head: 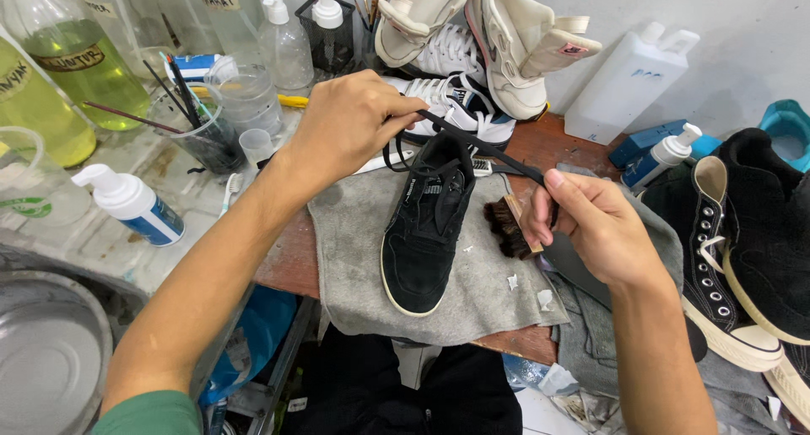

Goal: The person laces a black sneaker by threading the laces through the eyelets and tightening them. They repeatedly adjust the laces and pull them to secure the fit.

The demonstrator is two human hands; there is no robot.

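On the grey cloth (354, 249) at the bench edge sits the black sneaker (426, 224), its black lace (485, 148) stretched taut between both hands: left hand (350, 127) pinched shut on one end, right hand (591, 228) closed on the other. Risk: a hard tug could drag the shoe off the edge, or snag the lace in an eyelet. The brush (510, 226) lies against the right hand, with white sneakers (460, 106) and jars (224, 114) crowding behind.
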